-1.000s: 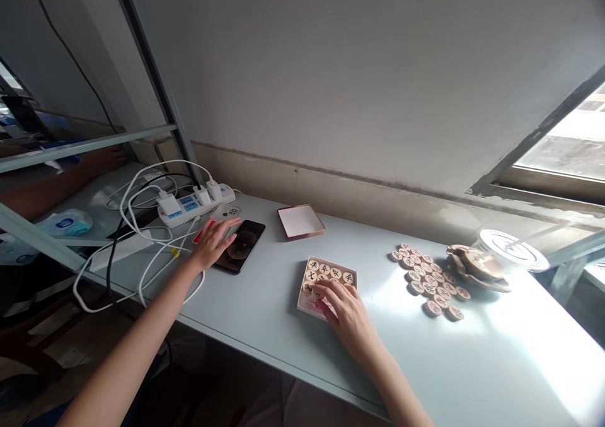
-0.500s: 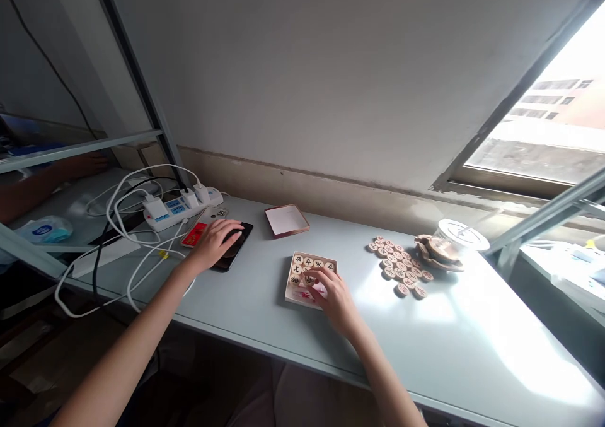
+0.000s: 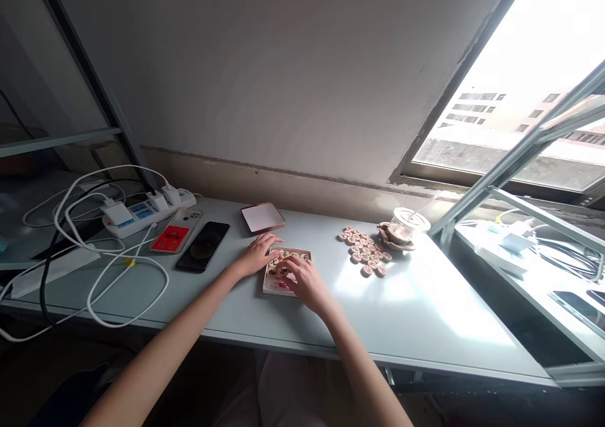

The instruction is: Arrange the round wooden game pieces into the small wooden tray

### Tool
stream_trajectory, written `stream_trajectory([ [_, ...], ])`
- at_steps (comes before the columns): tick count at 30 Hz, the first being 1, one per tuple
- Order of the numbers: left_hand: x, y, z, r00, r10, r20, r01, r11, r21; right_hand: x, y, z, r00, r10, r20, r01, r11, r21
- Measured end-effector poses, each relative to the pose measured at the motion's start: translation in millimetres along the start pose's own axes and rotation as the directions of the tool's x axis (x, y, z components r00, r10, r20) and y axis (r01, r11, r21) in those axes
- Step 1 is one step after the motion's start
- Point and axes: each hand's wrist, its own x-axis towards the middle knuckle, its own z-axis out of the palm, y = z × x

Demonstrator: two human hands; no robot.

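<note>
A small shallow box (image 3: 273, 284) holding several round wooden chess pieces lies on the pale table (image 3: 425, 313). My left hand (image 3: 258, 255) rests at the box's left edge, fingers stretched over its upper corner. My right hand (image 3: 302, 278) lies over the box's right half, its curled fingertips down on the pieces; whether they pinch one is hidden. A loose heap of wooden pieces (image 3: 365, 251) lies to the right of the box.
The box lid (image 3: 263, 217) lies behind the box. A black phone (image 3: 203, 246) and a red-backed phone (image 3: 174, 232) lie left, beside a power strip (image 3: 142, 208) with white cables (image 3: 94, 269). A lidded plastic cup (image 3: 407, 222) stands by the window frame.
My left hand has left the black phone and moved right to the box's left edge. My right hand stays on the pieces in the box. The view has swung right.
</note>
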Motion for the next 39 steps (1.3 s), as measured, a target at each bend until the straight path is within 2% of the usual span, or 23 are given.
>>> stream_trajectory([
  [5, -4.0, -9.2, 9.5, 0.999, 0.019, -0.038, -0.02, 0.999, -0.041, -2.8, -0.1, 3.3, 1.0, -0.007, -0.002, 0.007, 1.0, 0.027],
  [10, -8.5, -12.9, 11.3, 0.989, -0.028, -0.146, 0.041, 0.995, 0.086, -3.7, -1.3, -0.9, 1.0, -0.023, 0.012, 0.023, 1.0, 0.011],
  [12, -8.5, -12.0, 10.5, 0.991, -0.048, -0.128, 0.063, 0.992, 0.111, -4.3, -1.0, -1.5, 1.0, -0.023, 0.019, 0.023, 1.0, 0.006],
  [16, -8.9, -8.2, 8.1, 0.996, -0.085, -0.029, 0.087, 0.992, 0.086, -5.9, 0.7, 1.0, 1.0, -0.017, 0.015, 0.016, 0.999, 0.04],
  [22, -8.5, -9.3, 9.0, 0.995, -0.093, -0.034, 0.095, 0.992, 0.083, -3.6, 1.7, 5.2, 0.999, 0.036, -0.013, -0.037, 0.992, -0.117],
  [28, -8.8, -7.7, 8.3, 0.993, -0.113, -0.023, 0.114, 0.99, 0.082, -6.1, 1.6, -2.3, 0.997, 0.071, -0.023, -0.073, 0.992, -0.102],
  [30, -9.4, -5.7, 7.2, 0.993, -0.12, -0.019, 0.121, 0.99, 0.076, -11.5, 10.0, -12.3, 0.993, 0.098, -0.06, -0.105, 0.988, -0.113],
  [32, -9.8, -4.6, 6.4, 0.993, -0.12, -0.014, 0.12, 0.991, 0.063, -20.5, 27.0, -25.0, 0.972, 0.179, -0.151, -0.204, 0.963, -0.178],
  [34, -9.7, -5.4, 6.6, 0.992, -0.122, -0.014, 0.122, 0.991, 0.054, -32.9, 50.9, -37.1, 0.921, 0.286, -0.264, -0.359, 0.886, -0.293],
  [36, -9.0, -7.9, 7.5, 0.992, -0.125, -0.01, 0.125, 0.991, 0.049, -47.3, 75.8, -45.4, 0.87, 0.364, -0.332, -0.482, 0.767, -0.424],
  [38, -8.2, -10.5, 8.6, 0.992, -0.129, -0.002, 0.129, 0.991, 0.041, -61.5, 93.8, -49.1, 0.856, 0.396, -0.333, -0.517, 0.684, -0.515],
  [39, -7.8, -11.5, 9.0, 0.991, -0.13, 0.004, 0.13, 0.991, 0.036, -67.8, 98.3, -49.7, 0.861, 0.395, -0.32, -0.508, 0.672, -0.539],
])
